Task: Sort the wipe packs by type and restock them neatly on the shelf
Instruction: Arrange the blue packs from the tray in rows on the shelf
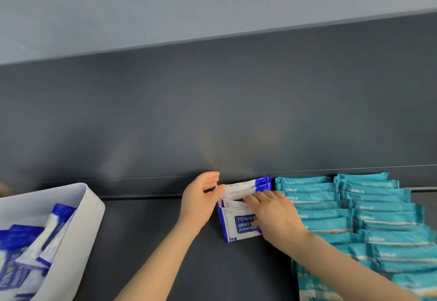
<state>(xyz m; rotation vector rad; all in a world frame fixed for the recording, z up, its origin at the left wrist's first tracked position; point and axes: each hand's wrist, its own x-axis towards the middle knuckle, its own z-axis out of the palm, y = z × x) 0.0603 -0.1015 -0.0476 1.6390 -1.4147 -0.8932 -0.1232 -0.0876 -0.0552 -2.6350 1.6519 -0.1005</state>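
A short row of blue-and-white alcohol wipe packs (236, 224) stands on the dark shelf (165, 241), against the back panel. My left hand (201, 196) presses flat against the row's left side, fingers apart. From the right, my right hand (274, 213) lies over the packs, fingertips on the top edges of the middle ones. Neither hand lifts a pack. Teal wipe packs (354, 218) lie in two overlapping rows directly to the right of the blue ones.
A white bin (78, 208) at the lower left holds several more blue-and-white packs (28, 253). The grey back panel (212, 111) rises behind the shelf. Bare shelf surface lies between the bin and the blue row.
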